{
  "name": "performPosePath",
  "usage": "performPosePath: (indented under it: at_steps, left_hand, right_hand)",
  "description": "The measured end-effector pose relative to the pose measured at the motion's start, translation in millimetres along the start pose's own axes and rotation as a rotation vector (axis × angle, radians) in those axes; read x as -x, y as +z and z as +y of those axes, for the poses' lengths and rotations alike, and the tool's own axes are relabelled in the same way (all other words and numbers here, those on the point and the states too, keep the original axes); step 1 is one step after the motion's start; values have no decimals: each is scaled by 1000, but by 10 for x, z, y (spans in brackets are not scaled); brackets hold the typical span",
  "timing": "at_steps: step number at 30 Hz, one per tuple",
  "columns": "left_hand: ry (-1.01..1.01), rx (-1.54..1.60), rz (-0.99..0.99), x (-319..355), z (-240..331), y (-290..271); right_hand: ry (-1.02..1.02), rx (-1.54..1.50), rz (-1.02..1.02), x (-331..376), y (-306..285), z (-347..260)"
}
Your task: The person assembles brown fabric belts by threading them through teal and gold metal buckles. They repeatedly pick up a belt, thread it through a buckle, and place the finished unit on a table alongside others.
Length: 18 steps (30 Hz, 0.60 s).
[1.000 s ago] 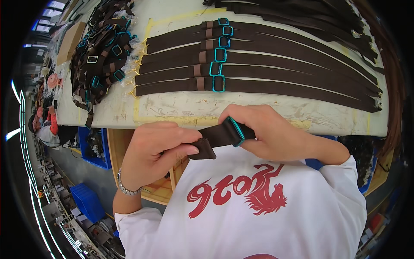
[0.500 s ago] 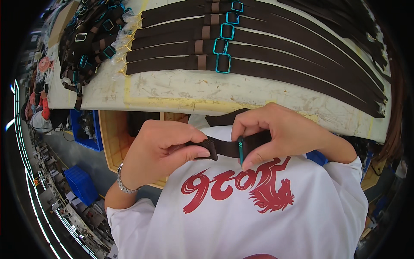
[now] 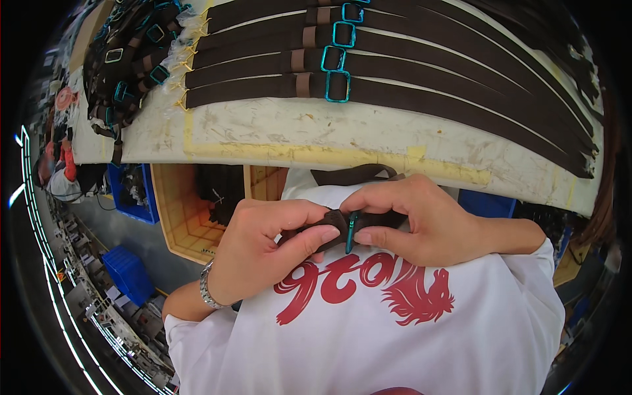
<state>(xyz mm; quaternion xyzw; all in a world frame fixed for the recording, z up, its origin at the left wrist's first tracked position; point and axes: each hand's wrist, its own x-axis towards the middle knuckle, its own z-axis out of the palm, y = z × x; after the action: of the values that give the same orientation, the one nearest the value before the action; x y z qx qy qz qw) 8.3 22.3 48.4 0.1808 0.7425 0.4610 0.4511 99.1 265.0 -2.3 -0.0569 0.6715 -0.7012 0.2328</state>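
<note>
Between my hands, in front of my white shirt, is a dark brown webbing strap (image 3: 334, 222) with a teal metal buckle (image 3: 351, 232) seen nearly edge-on. My left hand (image 3: 280, 240) pinches a folded part of the strap between thumb and fingers, just left of the buckle. My right hand (image 3: 421, 220) is closed on the strap at the buckle's right side, fingertips close against the frame. A loop of the strap (image 3: 359, 174) lies behind my hands near the table edge. What my curled fingers cover is hidden.
On the worn table (image 3: 263, 131), several brown straps (image 3: 243, 87) with teal buckles (image 3: 338, 86) lie side by side. A heap of buckled straps (image 3: 131, 66) is at the left. Wooden crates (image 3: 171, 210) and blue bins (image 3: 127, 273) stand below; another person (image 3: 64, 181) is far left.
My hands have come closer together, bringing the buckle left beside the folded strap part. The view has shifted slightly, and the strap loop behind shows more.
</note>
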Motion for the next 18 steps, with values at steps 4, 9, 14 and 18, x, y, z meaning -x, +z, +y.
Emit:
performPosePath:
  at_steps: [4,9,14,18]
  left_hand:
    - [97,-94,-106,-18,-35,22]
    - [386,-498,-187,-50,-107,-1]
    - [341,-371,-342,-198,-65,-176]
    - [27,-44,-348,-147,-26,-206]
  right_hand:
    - [-10,54,6,23,25,25]
    - [-78,98,-71,0,-15,100]
    - [-88,69,-82,-25,-18,97]
    - [-141,-15,-27,17,19,184]
